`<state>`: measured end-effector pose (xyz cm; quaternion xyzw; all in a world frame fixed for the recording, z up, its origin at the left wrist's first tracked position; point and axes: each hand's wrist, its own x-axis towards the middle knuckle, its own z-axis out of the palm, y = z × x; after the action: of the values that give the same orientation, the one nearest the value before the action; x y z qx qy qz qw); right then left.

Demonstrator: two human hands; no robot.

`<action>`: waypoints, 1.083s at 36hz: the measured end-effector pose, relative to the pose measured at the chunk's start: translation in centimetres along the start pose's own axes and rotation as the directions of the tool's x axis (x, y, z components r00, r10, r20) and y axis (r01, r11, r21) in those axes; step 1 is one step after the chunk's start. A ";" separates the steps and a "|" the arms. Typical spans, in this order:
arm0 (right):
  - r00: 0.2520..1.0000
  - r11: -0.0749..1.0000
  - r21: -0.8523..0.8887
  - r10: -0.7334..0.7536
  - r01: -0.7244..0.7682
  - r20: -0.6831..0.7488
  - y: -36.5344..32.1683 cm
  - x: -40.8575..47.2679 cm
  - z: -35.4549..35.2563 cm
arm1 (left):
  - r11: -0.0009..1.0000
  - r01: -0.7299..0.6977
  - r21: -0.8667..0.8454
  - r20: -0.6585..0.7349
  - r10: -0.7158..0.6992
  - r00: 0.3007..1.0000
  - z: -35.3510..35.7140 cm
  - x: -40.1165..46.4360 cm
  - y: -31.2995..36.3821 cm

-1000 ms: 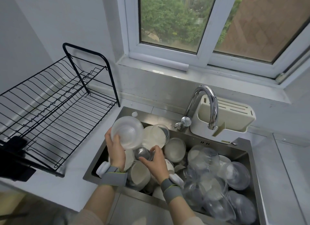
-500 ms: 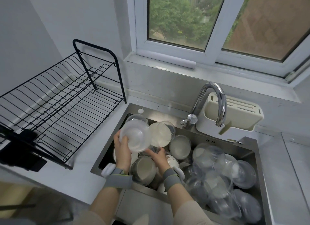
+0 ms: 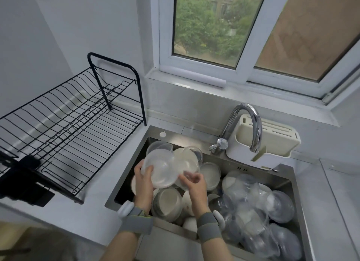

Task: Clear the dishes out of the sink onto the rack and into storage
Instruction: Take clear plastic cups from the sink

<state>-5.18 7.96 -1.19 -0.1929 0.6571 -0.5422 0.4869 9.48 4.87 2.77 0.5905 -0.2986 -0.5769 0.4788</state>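
A: Head view, only one. Landmark is the sink (image 3: 136, 159). What's the left hand (image 3: 143, 184) got?

B: It grips a clear plastic bowl (image 3: 160, 168) by its near rim, thumb over the edge, held up above the sink's left end, mouth tilted toward the camera.

A: Right hand (image 3: 194, 184)?

B: Fingers curled at the bowl's lower right edge. Looks like a pinch on the rim, or on a second clear piece behind it; can't tell which, too blurred.

A: Rest of the load?

B: Pile of white bowls (image 3: 167, 201) inside the sink under both hands, clear plastic containers (image 3: 259, 218) heaped in the sink's right half. Black wire rack (image 3: 74, 132) left of the sink on the counter, nothing on it. Faucet (image 3: 247, 124) behind the sink.

A: Doing the step well?

B: My read: bowl goes left to the rack. Firm up the left-hand grip first, plastic is likely wet and slick. Free the right hand cleanly so nothing tips into the pile. Carry it over the sink's left rim, set it mouth-down between the wires.
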 end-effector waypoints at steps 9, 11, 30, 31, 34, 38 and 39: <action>0.911 0.901 -0.169 -0.411 0.401 -0.030 -5.7 -4.1 -1.2 | 0.999 -0.011 0.042 0.076 0.008 0.997 1.4 -0.8 0.4; 0.835 0.771 -0.376 -0.549 0.514 0.016 -6.9 -5.2 -1.2 | 0.997 -0.038 0.067 0.085 0.032 0.996 1.7 -1.2 0.4; 0.732 0.184 -0.756 -0.470 0.628 0.493 -6.3 -8.6 2.2 | 0.997 -0.042 -0.070 0.288 0.060 0.956 1.7 -3.9 2.3; 0.733 0.192 -0.754 -0.471 0.628 0.491 -6.4 -8.7 2.4 | 0.997 -0.047 -0.065 0.299 0.064 0.952 1.3 -3.7 2.4; 0.740 0.193 -0.753 -0.444 0.630 0.505 -6.7 -8.8 3.0 | 0.996 -0.066 -0.061 0.340 0.083 0.937 0.3 -3.1 2.9; 0.759 0.215 -0.744 -0.364 0.632 0.540 -7.1 -8.7 3.8 | 0.996 -0.086 -0.022 0.370 0.088 0.925 -0.5 -2.3 3.5; 0.764 0.226 -0.740 -0.335 0.633 0.551 -7.2 -8.7 4.1 | 0.995 -0.095 -0.007 0.364 0.091 0.927 -0.7 -2.0 3.6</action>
<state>0.24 10.21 9.26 -0.6918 0.6693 -0.1910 0.1925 10.59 5.52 6.71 0.4615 -0.4128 -0.6513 0.4387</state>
